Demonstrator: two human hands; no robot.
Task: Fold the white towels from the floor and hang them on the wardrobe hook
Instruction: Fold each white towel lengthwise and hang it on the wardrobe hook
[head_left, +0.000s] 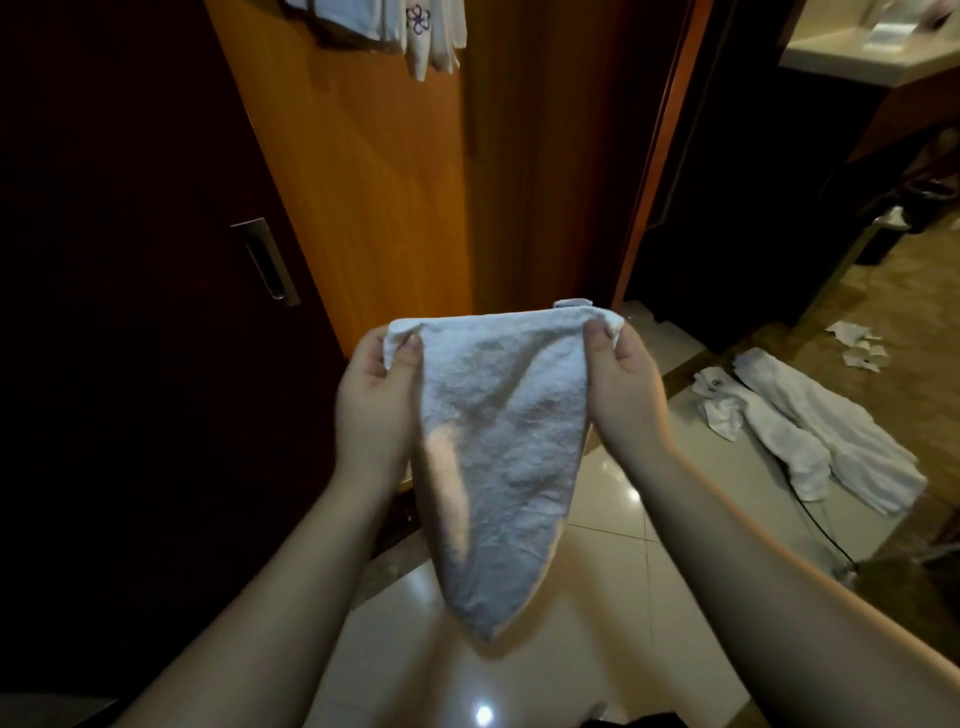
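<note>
A small white towel (498, 441) hangs doubled in front of me, narrowing to a point below. My left hand (371, 400) pinches its upper left corner and my right hand (621, 384) pinches its upper right corner. More white towels (810, 431) lie crumpled on the tiled floor to the right. White cloths (410, 26), one with a purple flower mark, hang at the top of the orange wardrobe panel (374, 171); the hook itself is out of sight.
A dark sliding door with a metal recessed handle (265, 260) stands on the left. Scraps of white paper (857, 345) litter the floor beyond the towels. A black cable (826, 540) runs across the tiles. A counter (852, 57) sits at the upper right.
</note>
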